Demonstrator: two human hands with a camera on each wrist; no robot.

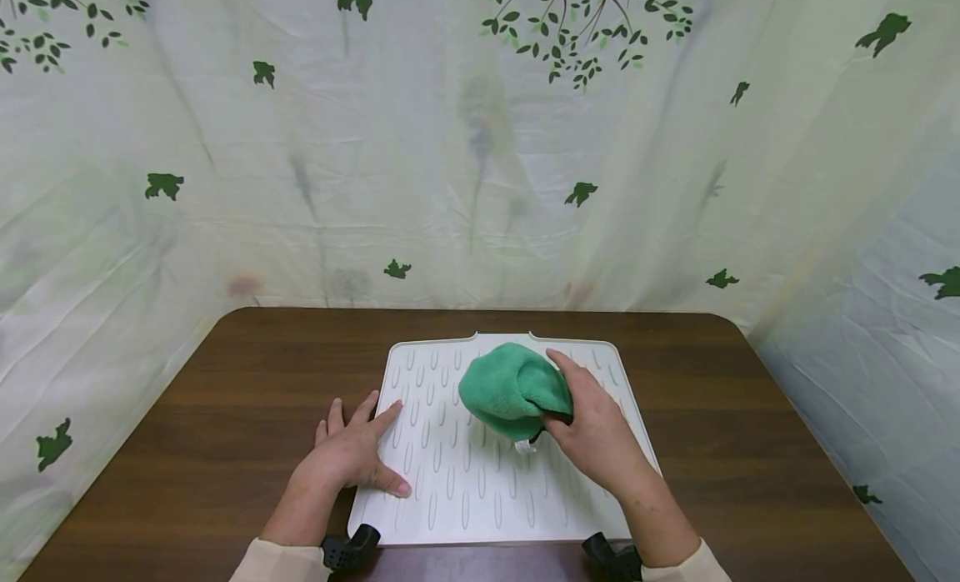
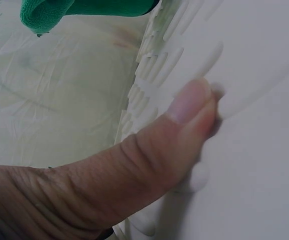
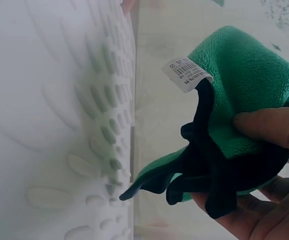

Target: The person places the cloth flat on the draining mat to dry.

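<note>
A white board (image 1: 465, 482) with rows of raised oval ridges lies on the table. My right hand (image 1: 600, 432) grips a bunched green cloth (image 1: 510, 390) over the upper right half of the board. In the right wrist view the cloth (image 3: 244, 70) shows dark edging (image 3: 204, 155) and a white printed label (image 3: 188, 74), and appears lifted off the ridges. The fingers of my left hand (image 1: 348, 453) are spread over the board's left edge. In the left wrist view its thumb (image 2: 159, 145) touches the white surface.
The brown wooden table (image 1: 247, 449) extends to both sides of the board. Behind it hangs a pale curtain (image 1: 420, 165) with green leaf prints. A dark wrist camera (image 1: 351, 549) sits on the left wrist, another (image 1: 613, 557) on the right.
</note>
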